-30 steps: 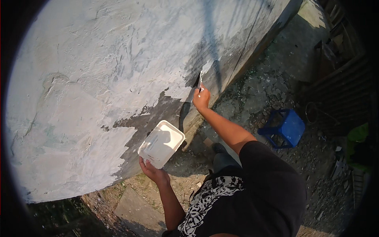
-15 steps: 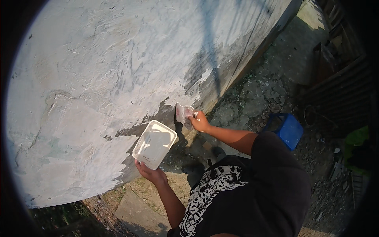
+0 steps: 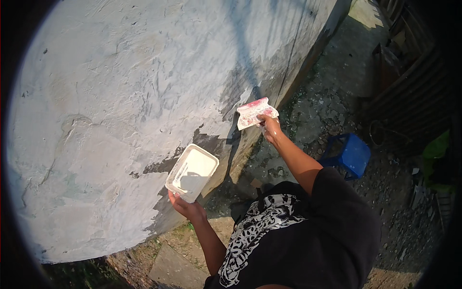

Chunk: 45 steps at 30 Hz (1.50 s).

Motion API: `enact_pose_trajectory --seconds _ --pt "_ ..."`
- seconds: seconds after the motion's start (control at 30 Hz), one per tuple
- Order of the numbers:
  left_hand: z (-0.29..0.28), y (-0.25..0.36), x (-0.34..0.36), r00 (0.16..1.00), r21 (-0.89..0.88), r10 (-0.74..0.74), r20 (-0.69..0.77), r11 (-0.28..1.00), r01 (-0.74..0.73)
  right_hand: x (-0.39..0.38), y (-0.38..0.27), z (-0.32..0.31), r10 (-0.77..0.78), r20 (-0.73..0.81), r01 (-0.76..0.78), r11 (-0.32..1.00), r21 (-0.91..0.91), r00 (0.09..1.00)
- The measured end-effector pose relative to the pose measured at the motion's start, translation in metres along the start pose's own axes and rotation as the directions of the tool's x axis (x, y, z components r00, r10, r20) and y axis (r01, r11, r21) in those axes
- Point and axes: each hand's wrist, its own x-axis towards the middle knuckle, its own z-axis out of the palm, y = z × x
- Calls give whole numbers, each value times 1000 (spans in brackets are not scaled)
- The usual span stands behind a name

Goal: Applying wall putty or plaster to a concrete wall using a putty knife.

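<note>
My left hand (image 3: pixel 186 207) grips a rectangular white plastic tray (image 3: pixel 191 172) holding white paste, held out beside the plastered wall (image 3: pixel 96 96). Farther right and higher, my right hand (image 3: pixel 269 126) holds a flat spreader (image 3: pixel 255 111) smeared white and pink, its broad face turned up toward me, close to a grey, unevenly coated patch low on the wall. Whether the spreader touches the wall I cannot tell. White smears mark my right fingers.
A blue plastic stool (image 3: pixel 352 159) stands on the rough concrete ground (image 3: pixel 313 125) to the right. Beyond it are a corrugated metal fence (image 3: pixel 399 106) and a green leaf (image 3: pixel 435 147). A flat slab (image 3: pixel 175 267) lies on the dirt below.
The spreader first moved down toward the tray, then back up and rightward, now with its broad face showing. The tray shifted slightly leftward, then back right, staying near the same place.
</note>
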Motion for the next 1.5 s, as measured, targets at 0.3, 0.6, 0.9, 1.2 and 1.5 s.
enact_pose_trajectory --seconds 0.3,0.6,0.9,1.2,1.5 --pt "-18 -1 -2 1000 77 26 -2 997 -25 56 27 16 -690 -204 262 507 -822 695" --pt "-14 -7 -11 993 170 -98 -66 980 108 64 92 47 -685 0 314 335 -888 729" --pt "19 -37 20 965 179 -169 201 975 133 0 102 18 -479 342 503 260 -824 808" --pt "42 -17 3 948 68 -167 271 986 154 26 8 2 -612 155 394 278 -876 775" --pt "-13 -10 1 986 87 -93 137 993 81 -48 81 67 -616 353 518 107 -849 705"
